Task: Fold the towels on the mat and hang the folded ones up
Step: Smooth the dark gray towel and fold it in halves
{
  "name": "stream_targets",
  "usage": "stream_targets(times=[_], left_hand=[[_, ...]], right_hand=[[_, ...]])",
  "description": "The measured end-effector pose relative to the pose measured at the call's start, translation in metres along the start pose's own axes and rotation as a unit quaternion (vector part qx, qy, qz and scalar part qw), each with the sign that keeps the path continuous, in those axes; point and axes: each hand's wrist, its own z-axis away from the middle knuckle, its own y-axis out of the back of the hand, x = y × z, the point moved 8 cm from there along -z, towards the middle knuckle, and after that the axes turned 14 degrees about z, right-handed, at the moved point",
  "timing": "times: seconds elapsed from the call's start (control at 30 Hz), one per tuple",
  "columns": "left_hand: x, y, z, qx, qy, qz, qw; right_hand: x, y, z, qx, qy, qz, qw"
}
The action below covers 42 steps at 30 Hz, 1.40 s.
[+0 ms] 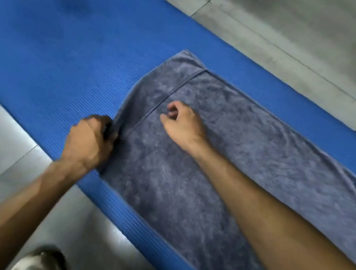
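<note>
Head view, looking down at a tiled floor. Blue ribbed exercise mat [57, 52]: laid diagonally from upper left to lower right, two darker patches on its far upper-left part. Grey-blue terry towel [228, 147]: spread lengthwise along the mat, folded over itself, upper layer ending in a straight hemmed edge that runs diagonally from the far corner toward the left hand, a narrow strip of lower layer showing beyond that edge; right end running out of frame; surface mostly flat with slight ripples. Left hand [89, 142]: at the towel's near-left corner, on the mat's near edge, fingers curled round a bunched bit of the towel's edge, gripping it, back of hand toward the camera. Right hand [183, 124]: over the middle of the towel just beside the hemmed edge, fingers curled inward with thumb and forefinger drawn close together; whether cloth is pinched between them cannot be told, picture blurred there. Both forearms bare, reaching in from the bottom of the frame, right forearm crossing above the towel. Grey floor tiles [302, 38]: large, with thin dark joints, visible beyond the mat and on its near side, a bright reflection near the mat's near edge. Shoe [42, 262]: light-coloured, dark-trimmed, at the bottom left on the tiles, well apart from the towel.
</note>
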Motion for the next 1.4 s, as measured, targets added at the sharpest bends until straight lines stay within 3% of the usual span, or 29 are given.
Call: stream_targets(times=[0.07,0.13,0.2,0.3,0.37,0.57,0.67,0.8,0.93,1.1,1.23,1.4], left_hand=[[0.045,-0.001,0.027,0.014,-0.08,-0.058,0.995],[0.079,-0.011,0.055,0.004,-0.11,-0.086,0.99],[0.11,-0.03,0.08,-0.026,-0.158,-0.1,0.982],[0.133,-0.055,0.107,-0.05,-0.188,-0.094,0.976],[0.143,-0.071,0.123,-0.064,-0.196,-0.075,0.976],[0.2,-0.114,0.187,-0.097,-0.287,0.039,0.952],[0.237,-0.144,0.229,-0.124,-0.342,0.057,0.93],[0.267,-0.176,0.27,-0.155,-0.395,0.05,0.904],[0.258,-0.19,0.283,-0.199,-0.407,0.051,0.89],[0.248,-0.188,0.284,-0.214,-0.385,0.063,0.896],[0.251,-0.182,0.287,-0.211,-0.395,0.091,0.889],[0.285,-0.165,0.313,-0.166,-0.476,0.157,0.849]], right_hand=[[-0.007,0.003,-0.008,-0.031,-0.033,-0.213,0.976],[-0.012,0.009,-0.016,-0.059,-0.042,-0.304,0.95],[-0.004,0.017,-0.025,-0.048,-0.057,-0.305,0.949],[0.032,0.035,-0.03,0.047,-0.121,-0.238,0.962],[0.063,0.047,-0.021,0.087,-0.158,-0.261,0.948],[0.181,0.09,0.062,0.194,-0.211,-0.455,0.843],[0.24,0.107,0.111,0.21,-0.213,-0.516,0.803],[0.29,0.111,0.14,0.159,-0.237,-0.518,0.806],[0.299,0.113,0.143,0.132,-0.249,-0.538,0.795],[0.29,0.12,0.141,0.1,-0.242,-0.492,0.83],[0.289,0.128,0.146,0.136,-0.226,-0.508,0.82],[0.33,0.149,0.194,0.237,-0.206,-0.534,0.785]])
